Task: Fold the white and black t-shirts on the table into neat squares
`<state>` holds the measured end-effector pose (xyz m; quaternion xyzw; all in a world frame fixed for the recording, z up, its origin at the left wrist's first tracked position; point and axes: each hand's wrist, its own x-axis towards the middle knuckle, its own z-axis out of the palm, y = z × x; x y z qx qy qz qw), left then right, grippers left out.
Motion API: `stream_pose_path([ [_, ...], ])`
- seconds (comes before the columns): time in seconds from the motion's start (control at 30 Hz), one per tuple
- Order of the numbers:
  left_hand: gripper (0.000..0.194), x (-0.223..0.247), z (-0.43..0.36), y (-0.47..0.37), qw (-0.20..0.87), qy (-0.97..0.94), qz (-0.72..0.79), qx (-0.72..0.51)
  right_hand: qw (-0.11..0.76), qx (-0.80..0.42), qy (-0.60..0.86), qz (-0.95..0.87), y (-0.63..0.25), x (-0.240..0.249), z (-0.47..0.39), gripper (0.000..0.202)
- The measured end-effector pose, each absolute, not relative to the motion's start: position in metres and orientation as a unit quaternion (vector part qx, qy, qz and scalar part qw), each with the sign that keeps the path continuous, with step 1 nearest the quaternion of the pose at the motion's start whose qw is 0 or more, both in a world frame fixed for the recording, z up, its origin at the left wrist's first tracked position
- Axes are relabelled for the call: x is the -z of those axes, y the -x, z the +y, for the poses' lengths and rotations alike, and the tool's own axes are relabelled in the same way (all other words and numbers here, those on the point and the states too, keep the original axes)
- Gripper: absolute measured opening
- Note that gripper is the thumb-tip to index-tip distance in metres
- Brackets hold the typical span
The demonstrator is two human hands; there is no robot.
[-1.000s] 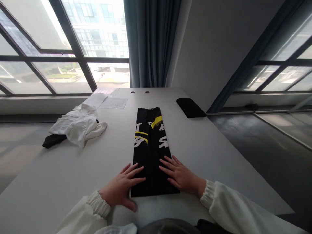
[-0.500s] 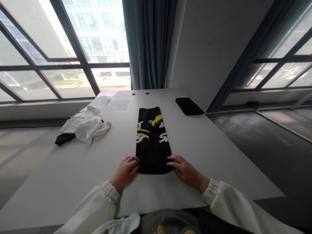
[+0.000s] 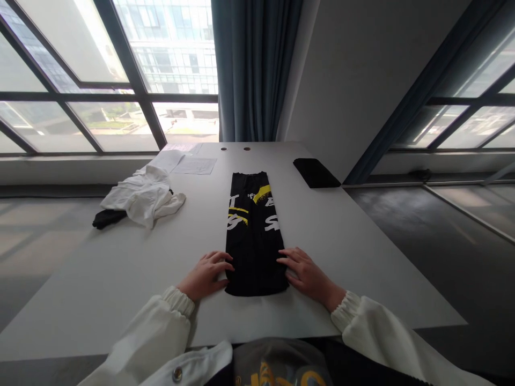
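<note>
A black shirt (image 3: 257, 262) with white lettering and yellow stripes lies on the table, folded into a long narrow strip pointing away from me. At its near left edge, my left hand (image 3: 206, 274) rests with fingers apart, fingertips on the cloth and the thumb close to the lower corner. My right hand (image 3: 308, 274) mirrors it on the near right edge, its fingers stretched over the border of the fabric. The cloth's near end lies flat between both hands, its hem slightly curved.
The white table (image 3: 346, 273) has a crumpled white garment (image 3: 140, 195) and a black cloth (image 3: 108, 219) on its left. Paper sheets (image 3: 196, 165) lie behind them. A folded black cloth (image 3: 316, 172) is at the far right. Two round holes pierce the far end, before a blue curtain (image 3: 257, 69).
The shirt's near end now reaches closer to me and lies flatter. My fingers have loosened and spread along its side edges. The view has tilted down slightly.
</note>
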<state>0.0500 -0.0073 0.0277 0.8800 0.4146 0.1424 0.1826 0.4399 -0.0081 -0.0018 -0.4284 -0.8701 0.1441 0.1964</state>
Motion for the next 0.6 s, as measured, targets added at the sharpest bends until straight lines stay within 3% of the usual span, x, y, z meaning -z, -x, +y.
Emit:
stream_pose_path([
  [0.1,0.022,-0.024,-0.009,-0.073,0.099,-0.849,0.487,-0.178,0.185,-0.112,0.480,-0.850,-0.436,0.005,-0.002,0.044],
  [0.17,0.024,-0.023,-0.007,-0.085,0.081,-0.836,0.507,-0.195,0.189,-0.103,0.496,-0.841,-0.433,0.006,0.002,0.043],
  [0.43,0.059,-0.028,0.005,-0.078,0.180,-0.887,0.399,-0.150,0.201,-0.134,0.373,-0.896,-0.431,0.000,0.003,0.042],
  [0.53,0.057,-0.029,0.005,-0.074,0.181,-0.895,0.378,-0.155,0.226,-0.156,0.335,-0.901,-0.432,-0.004,0.001,0.040],
  [0.6,0.045,-0.030,0.005,-0.073,0.190,-0.894,0.364,-0.179,0.254,-0.175,0.320,-0.896,-0.432,-0.006,0.001,0.037],
])
